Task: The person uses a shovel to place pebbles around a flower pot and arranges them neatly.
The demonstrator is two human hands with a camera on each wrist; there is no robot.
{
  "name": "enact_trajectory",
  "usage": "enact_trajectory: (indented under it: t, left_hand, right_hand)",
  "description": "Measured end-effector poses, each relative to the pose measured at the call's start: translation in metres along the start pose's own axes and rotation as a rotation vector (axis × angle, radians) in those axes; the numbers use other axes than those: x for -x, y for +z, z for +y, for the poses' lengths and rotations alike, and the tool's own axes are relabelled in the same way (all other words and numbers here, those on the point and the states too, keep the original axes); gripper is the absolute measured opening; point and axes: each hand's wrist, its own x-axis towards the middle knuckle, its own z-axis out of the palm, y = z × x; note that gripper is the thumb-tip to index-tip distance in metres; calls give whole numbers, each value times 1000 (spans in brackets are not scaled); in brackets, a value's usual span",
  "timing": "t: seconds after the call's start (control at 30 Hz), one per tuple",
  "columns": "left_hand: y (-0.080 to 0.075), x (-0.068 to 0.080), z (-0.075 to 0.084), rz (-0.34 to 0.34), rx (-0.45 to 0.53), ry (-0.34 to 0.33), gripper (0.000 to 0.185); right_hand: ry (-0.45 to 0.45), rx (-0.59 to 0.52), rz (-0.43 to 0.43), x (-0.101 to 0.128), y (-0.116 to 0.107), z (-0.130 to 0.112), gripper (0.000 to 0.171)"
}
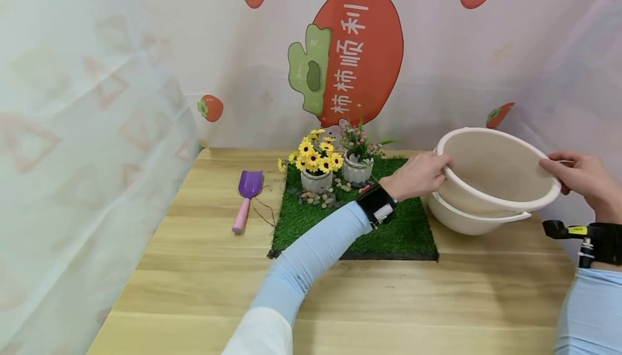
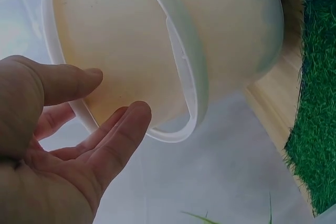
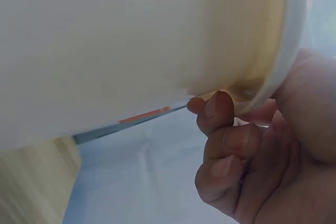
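Observation:
Two cream plastic basins stand nested at the table's right. The upper basin (image 1: 495, 174) is tilted, its left side raised off the lower basin (image 1: 466, 222). My left hand (image 1: 420, 175) holds its left rim, thumb over the edge and fingers beneath. In the left wrist view the left hand (image 2: 113, 98) has the rim running between thumb and fingers, with the upper basin (image 2: 115, 40) above and the lower basin (image 2: 236, 35) beyond. My right hand (image 1: 578, 176) grips the right rim. In the right wrist view the right hand (image 3: 231, 129) curls its fingers under the rim of the upper basin (image 3: 105, 40).
A green turf mat (image 1: 398, 230) lies mid-table with a pot of yellow flowers (image 1: 316, 163), a pot of pink flowers (image 1: 357, 155) and pebbles (image 1: 320, 197). A purple scoop with a pink handle (image 1: 245, 198) lies left of it. Curtains enclose the wooden table (image 1: 389, 301).

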Motion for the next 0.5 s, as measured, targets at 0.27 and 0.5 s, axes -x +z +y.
enact_trajectory:
  t: [0.27, 0.5]
  left_hand:
    - [11, -11, -1, 6, 15, -53, 25]
    - [22, -15, -4, 44, 19, -79, 25]
  right_hand:
    - [36, -46, 3, -11, 3, 8, 64]
    - [70, -82, 87, -23, 11, 12, 65]
